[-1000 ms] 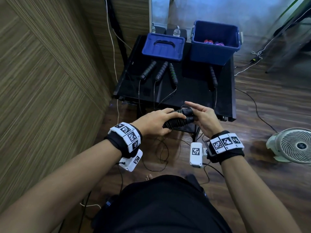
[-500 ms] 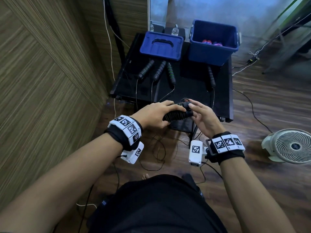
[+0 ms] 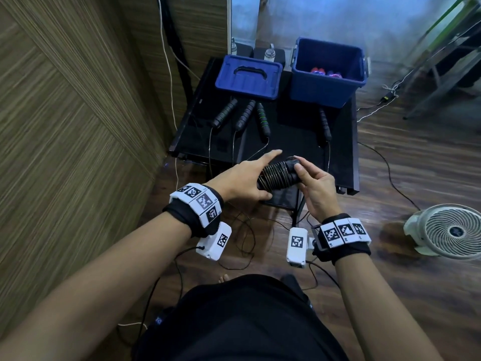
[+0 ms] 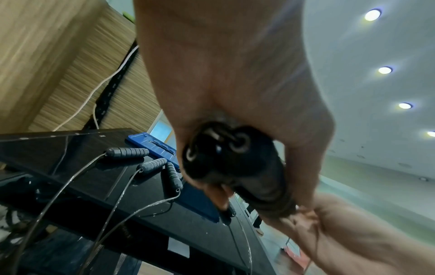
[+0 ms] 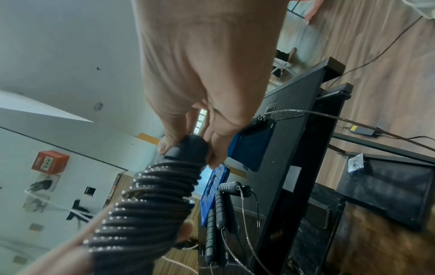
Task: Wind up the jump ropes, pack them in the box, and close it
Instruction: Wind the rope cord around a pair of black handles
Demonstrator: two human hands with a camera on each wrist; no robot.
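Jump rope bundle, two black handles side by side with glossy thin cord coiled tightly round them in ridged turns, is held in the air just above the near edge of the glossy black worktop. Left hand grips the wound end from below with thumb and lower fingers curled round it, its index finger stretched out straight over the top. Right hand pinches the smooth bare handle end between thumb and curled fingers. Four more ribbed black handles lie unwound at the far half of the worktop, their clear cords trailing over the near edge. Blue plastic box, open and rectangular, stands at the far right corner with coloured items inside; its blue lid, with a moulded grip slot, lies flat at the far left corner
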